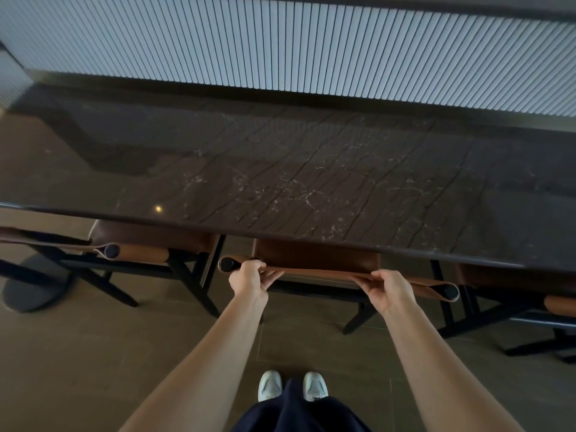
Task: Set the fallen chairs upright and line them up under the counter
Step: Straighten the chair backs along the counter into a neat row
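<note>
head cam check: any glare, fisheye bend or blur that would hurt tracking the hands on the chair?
Head view: strong fisheye, the counter edge bows; one small glint on its polished top, plus faint reflections of the slatted wall; seats under it sit in shadow; left hand and right hand gripping the middle chair are evenly lit, slightly soft.

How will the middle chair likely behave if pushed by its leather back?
The leather back looks thin where the left hand and right hand pinch it, so it may give first. The black legs look stiff; on smooth floor tiles the chair should slide, not tip.
</note>
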Motion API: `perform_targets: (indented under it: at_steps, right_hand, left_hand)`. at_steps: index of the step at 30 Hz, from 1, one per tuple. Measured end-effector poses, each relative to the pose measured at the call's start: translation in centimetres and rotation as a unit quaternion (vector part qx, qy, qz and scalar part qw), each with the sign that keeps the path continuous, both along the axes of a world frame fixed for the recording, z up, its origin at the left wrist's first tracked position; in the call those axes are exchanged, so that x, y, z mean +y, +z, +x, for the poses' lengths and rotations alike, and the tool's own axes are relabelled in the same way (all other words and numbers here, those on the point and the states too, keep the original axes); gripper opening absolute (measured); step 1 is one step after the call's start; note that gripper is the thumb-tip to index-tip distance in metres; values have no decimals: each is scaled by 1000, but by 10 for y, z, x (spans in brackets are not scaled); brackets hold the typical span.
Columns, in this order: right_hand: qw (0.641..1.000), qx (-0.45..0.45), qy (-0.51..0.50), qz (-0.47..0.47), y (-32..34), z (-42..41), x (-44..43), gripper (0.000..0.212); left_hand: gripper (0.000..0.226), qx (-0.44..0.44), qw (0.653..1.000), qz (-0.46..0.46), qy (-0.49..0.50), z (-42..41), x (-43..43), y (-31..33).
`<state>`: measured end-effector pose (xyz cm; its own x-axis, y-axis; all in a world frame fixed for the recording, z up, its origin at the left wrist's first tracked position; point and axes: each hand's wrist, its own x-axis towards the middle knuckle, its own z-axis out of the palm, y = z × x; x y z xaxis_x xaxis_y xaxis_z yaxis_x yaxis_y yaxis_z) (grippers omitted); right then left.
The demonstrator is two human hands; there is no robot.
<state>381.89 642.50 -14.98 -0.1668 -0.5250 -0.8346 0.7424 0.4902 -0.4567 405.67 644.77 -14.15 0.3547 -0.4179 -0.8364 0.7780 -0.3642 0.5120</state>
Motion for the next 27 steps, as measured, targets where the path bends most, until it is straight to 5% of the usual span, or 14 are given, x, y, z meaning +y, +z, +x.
perform_targets:
  at_steps: [9, 19, 27]
  right_hand:
    - [999, -29, -19, 21, 18, 6, 1, 51]
    - [998, -15, -5, -61, 49, 9, 52, 62]
    - [992, 13, 79, -98, 81, -27, 110, 30]
  left_hand:
    - [22, 39, 999, -13, -30, 3, 1, 4]
    - [38, 84, 990, -63, -89, -10, 30, 38]
    - [37, -34, 973, -113, -197, -56, 71, 56]
